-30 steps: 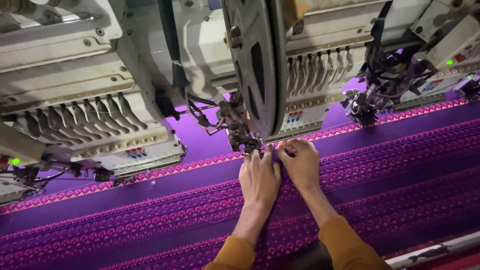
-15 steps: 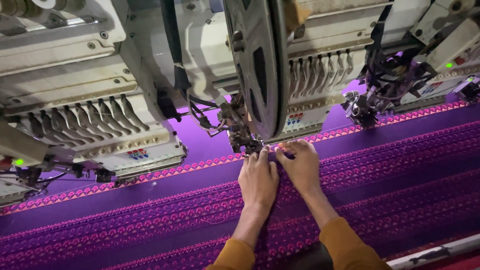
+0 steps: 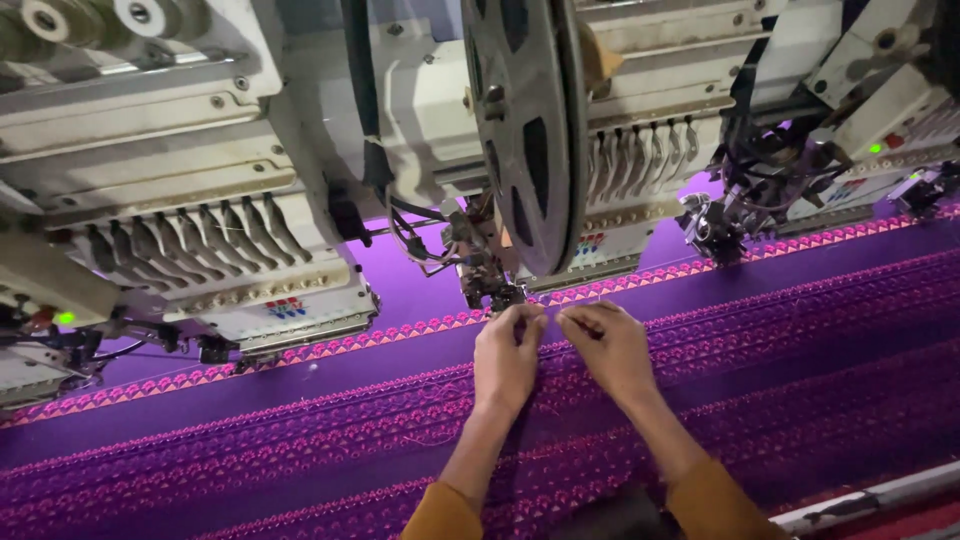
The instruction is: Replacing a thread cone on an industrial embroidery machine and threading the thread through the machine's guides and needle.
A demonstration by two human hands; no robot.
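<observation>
Two hands work side by side on the purple embroidered fabric (image 3: 300, 450): the left hand (image 3: 507, 357) and right hand (image 3: 608, 350) each have fingers curled, pinching a thin thread (image 3: 552, 318) between them, just below the embroidery machine's needle head (image 3: 490, 280).

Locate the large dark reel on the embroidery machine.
In the head view, the reel hangs top centre, directly above the left hand and right hand on the purple fabric.
</observation>
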